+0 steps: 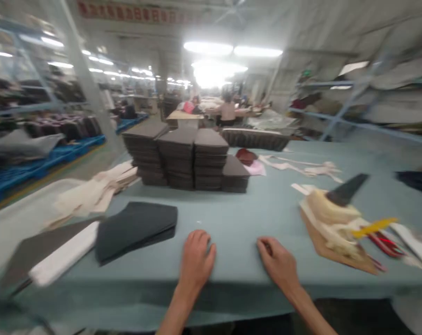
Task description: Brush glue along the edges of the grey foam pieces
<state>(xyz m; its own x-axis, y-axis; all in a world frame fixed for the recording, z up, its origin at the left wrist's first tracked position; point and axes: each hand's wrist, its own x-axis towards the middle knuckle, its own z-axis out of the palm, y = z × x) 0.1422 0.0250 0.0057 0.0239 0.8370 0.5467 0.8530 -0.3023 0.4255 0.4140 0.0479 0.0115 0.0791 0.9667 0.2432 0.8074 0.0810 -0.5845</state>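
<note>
My left hand (197,256) rests palm down on the pale blue-green table (228,223), its thumb apart from the fingers. It holds nothing. To its left lies a small pile of dark grey fabric pieces (136,228), apart from the hand. My right hand (277,261) is closed near the table's front edge, fingers curled in with the thumb against them. Only a dark gap shows inside the curl, and I see nothing held. Beyond both hands stand several neat stacks of dark cut fabric pieces (177,158).
On the right, a brown board (318,242) carries cream cloth, near a yellow tool (374,228) and red-handled scissors (388,244). At left lie a white roll (66,253) and cream cloth pieces (95,193). Cloth strips (301,167) lie farther back. Shelving (357,123) stands at right.
</note>
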